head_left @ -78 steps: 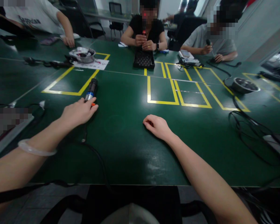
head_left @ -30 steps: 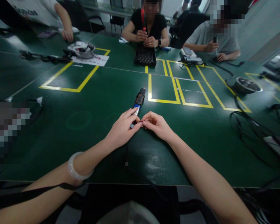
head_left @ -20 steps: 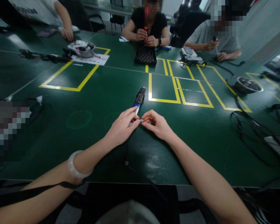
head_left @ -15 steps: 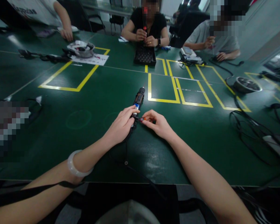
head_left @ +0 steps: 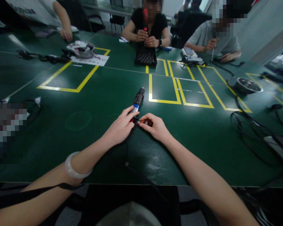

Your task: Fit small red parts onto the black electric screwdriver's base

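The cylindrical tool [head_left: 138, 98] is located near the middle of the green table [head_left: 103, 94], directly in front of the person and to the left of the nearest yellow tape outline [head_left: 165, 101]. Its long axis runs away from the person with a slant to the right: the narrow tip points to the far side, and the rear end is between the two hands. The left hand [head_left: 119, 128] is the nearer of the two, being in contact with the tool. Its fingers are closed over the silver section behind the blue band, from the left side; the underside of this grip is hidden. The right hand [head_left: 157, 128] is positioned just to the right of the rear end, thumb and index finger brought together in a narrow pinch on a small orange-and-red part [head_left: 140, 122]. The rear end therefore lies to the left of the right fingertips, and the pinch meets the tool from the side, across its axis, rather than along it. The small part is close against the tool's rear; whether it is joined to the tool cannot be determined. A thin dark cord [head_left: 126, 150] is visible on the near side, below the left hand.
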A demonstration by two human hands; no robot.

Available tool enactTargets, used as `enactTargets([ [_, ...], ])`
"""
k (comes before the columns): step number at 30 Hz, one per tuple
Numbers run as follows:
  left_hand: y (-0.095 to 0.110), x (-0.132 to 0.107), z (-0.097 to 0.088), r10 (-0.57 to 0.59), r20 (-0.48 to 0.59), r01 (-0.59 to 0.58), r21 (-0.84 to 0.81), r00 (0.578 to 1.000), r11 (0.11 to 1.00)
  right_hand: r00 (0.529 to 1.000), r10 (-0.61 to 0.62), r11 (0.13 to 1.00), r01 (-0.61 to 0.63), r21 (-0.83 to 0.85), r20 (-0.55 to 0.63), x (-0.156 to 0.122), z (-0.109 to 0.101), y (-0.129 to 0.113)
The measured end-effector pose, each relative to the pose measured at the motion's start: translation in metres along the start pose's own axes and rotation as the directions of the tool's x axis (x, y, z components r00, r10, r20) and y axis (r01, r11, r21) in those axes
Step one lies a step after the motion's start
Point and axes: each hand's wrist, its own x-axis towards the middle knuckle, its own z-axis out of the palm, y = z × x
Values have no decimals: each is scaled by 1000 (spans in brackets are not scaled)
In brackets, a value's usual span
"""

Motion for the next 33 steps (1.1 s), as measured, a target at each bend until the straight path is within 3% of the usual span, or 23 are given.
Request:
enactTargets([
  [6,1,-1,1,-3,1,3,4,1000,1000,1000,11,996,-11,-88,4,1,7,-2],
  [14,1,-2,1,33,-10,-33,2,999,999,996,-71,976,81,-204,53,2,8,-5],
  [25,-1,-1,2,66,-21,-65,27,998,998,992,-112,979,119,-165,51,-2,4,-6],
  [33,3,-2,4,29,-3,-29,72,1000,997,999,-48,998,48,-39,7,2,8,-4],
])
